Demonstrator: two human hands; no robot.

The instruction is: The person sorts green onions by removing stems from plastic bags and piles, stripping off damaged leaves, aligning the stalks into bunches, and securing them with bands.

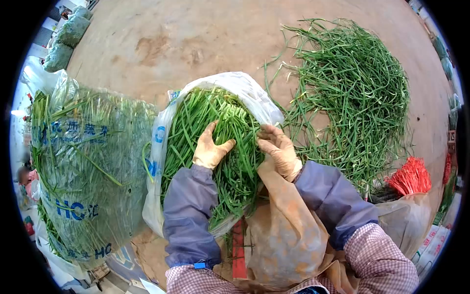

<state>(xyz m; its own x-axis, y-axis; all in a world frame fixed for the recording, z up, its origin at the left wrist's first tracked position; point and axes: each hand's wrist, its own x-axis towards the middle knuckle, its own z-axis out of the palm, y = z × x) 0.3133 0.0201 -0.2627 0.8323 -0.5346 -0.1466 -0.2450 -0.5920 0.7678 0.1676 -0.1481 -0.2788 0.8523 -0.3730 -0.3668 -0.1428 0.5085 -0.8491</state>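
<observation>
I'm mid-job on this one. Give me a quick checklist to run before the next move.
1. Bag mouth open: ok, the greens inside show.
2. Left hand free of the bag's rim: ok, it is over the greens, thumb and fingers spread.
3. Right hand gripping the rim: cannot tell; its fingers are at the right edge, but any grip is hidden.
4. Floor clear of loose greens: not ok, a pile lies to the right.
5. Red strips clear of both hands: ok, off to the right.
</observation>
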